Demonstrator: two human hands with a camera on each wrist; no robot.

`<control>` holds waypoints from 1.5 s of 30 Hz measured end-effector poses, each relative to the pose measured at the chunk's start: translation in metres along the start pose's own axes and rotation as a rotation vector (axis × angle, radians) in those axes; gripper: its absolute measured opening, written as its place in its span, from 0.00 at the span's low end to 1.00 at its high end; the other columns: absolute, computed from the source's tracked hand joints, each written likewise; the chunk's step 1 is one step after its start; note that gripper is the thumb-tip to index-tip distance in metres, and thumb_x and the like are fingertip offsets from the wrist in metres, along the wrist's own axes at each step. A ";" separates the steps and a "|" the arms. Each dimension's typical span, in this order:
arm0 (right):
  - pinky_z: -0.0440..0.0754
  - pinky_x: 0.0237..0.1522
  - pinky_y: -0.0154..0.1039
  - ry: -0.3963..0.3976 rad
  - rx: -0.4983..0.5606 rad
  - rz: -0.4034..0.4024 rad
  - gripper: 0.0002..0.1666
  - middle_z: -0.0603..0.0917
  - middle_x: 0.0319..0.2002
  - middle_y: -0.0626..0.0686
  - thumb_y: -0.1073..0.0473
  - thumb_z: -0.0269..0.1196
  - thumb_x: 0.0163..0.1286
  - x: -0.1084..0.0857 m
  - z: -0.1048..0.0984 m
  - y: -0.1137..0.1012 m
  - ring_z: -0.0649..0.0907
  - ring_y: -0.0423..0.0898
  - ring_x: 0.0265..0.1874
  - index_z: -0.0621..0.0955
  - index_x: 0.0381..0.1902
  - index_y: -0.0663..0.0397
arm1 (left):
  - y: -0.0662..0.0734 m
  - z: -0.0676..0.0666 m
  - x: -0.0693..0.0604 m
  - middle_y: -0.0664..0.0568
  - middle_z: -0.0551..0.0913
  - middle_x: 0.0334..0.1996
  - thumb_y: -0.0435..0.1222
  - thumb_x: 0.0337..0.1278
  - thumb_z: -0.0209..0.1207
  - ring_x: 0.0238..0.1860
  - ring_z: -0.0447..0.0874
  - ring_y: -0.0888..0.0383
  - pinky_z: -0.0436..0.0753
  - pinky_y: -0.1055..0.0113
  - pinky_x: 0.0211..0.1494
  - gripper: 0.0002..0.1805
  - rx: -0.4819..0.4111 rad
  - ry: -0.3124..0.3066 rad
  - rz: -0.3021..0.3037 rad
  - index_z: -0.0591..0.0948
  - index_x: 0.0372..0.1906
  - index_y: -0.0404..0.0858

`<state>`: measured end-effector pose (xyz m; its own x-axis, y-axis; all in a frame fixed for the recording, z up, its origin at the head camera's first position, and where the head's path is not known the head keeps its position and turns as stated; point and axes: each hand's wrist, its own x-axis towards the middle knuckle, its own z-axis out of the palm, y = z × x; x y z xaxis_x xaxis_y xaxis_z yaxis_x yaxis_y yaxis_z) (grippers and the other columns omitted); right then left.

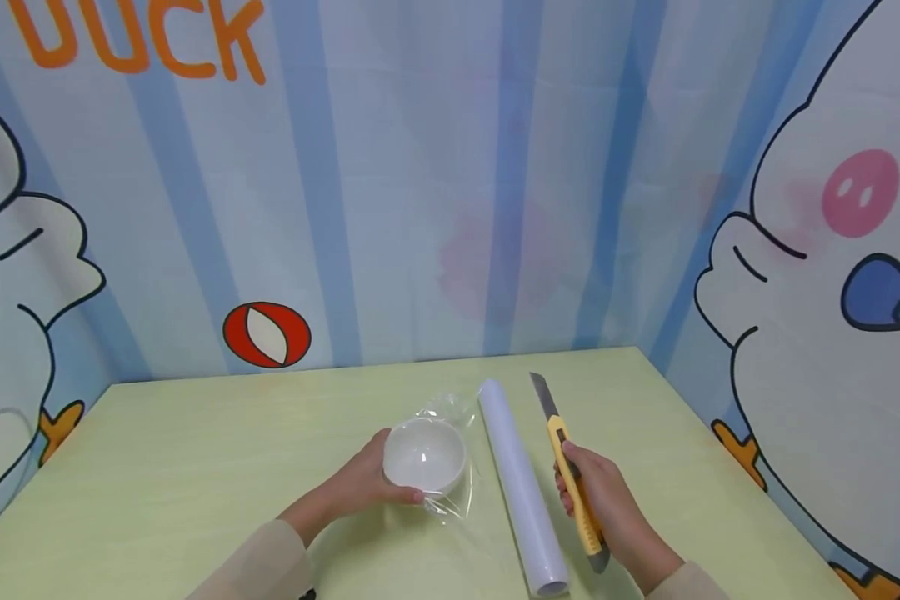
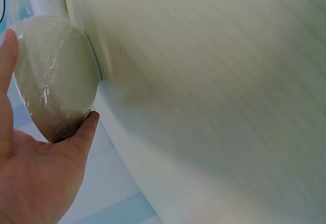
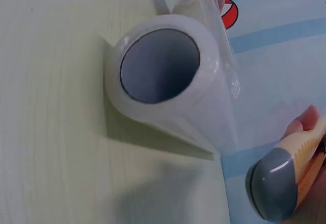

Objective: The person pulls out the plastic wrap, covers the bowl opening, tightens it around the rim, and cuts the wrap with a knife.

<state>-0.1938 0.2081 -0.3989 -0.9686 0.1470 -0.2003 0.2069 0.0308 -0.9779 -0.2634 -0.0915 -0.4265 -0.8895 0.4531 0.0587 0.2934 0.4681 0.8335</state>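
My left hand (image 1: 363,479) grips a white bowl (image 1: 423,458) by its side, thumb near the front rim. Clear plastic film (image 1: 461,492) covers the bowl and sticks out loosely at its right. In the left wrist view, the wrapped bowl (image 2: 56,76) shows wrinkled film over its outside. My right hand (image 1: 607,492) holds a yellow utility knife (image 1: 557,429), its blade (image 1: 543,394) extended and pointing away. Between the hands lies a roll of cling film (image 1: 521,492). The right wrist view shows the hollow-cored roll (image 3: 211,99) end-on, with the knife's grey end cap (image 3: 275,183) nearby.
The pale yellow-green tabletop (image 1: 195,467) spreads to both sides of the hands. Behind it hangs a blue striped backdrop (image 1: 420,208) with cartoon ducks, and its lower edge meets the table's back edge.
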 end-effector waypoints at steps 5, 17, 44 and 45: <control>0.72 0.17 0.32 0.037 -0.032 -0.001 0.25 0.73 0.19 0.49 0.45 0.48 0.70 0.006 -0.009 0.007 0.71 0.40 0.14 0.74 0.35 0.66 | -0.003 0.002 -0.001 0.44 0.70 0.53 0.46 0.31 0.74 0.52 0.71 0.51 0.73 0.53 0.57 0.50 0.004 -0.009 -0.008 0.60 0.62 0.33; 0.74 0.20 0.33 0.016 -0.088 -0.086 0.20 0.74 0.24 0.51 0.56 0.42 0.72 0.007 -0.015 0.008 0.72 0.40 0.16 0.71 0.41 0.71 | -0.004 0.002 0.000 0.44 0.69 0.55 0.44 0.33 0.73 0.54 0.70 0.50 0.73 0.54 0.56 0.50 -0.024 -0.018 0.007 0.58 0.62 0.34; 0.76 0.37 0.39 -0.214 -0.223 -0.035 0.24 0.78 0.39 0.60 0.68 0.39 0.68 0.005 -0.044 0.009 0.77 0.47 0.33 0.60 0.61 0.73 | 0.002 0.001 -0.004 0.41 0.67 0.56 0.41 0.35 0.72 0.55 0.70 0.49 0.72 0.56 0.56 0.49 -0.043 -0.033 0.052 0.57 0.63 0.32; 0.76 0.38 0.39 -0.210 -0.226 -0.029 0.24 0.77 0.42 0.61 0.69 0.39 0.68 0.005 -0.045 0.009 0.77 0.47 0.35 0.60 0.62 0.73 | 0.003 0.001 -0.004 0.41 0.67 0.56 0.41 0.35 0.72 0.55 0.70 0.49 0.72 0.55 0.57 0.49 -0.041 -0.031 0.052 0.57 0.63 0.32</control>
<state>-0.1905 0.2532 -0.4056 -0.9770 -0.0642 -0.2034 0.1811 0.2548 -0.9499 -0.2589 -0.0911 -0.4251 -0.8618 0.4998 0.0864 0.3241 0.4117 0.8517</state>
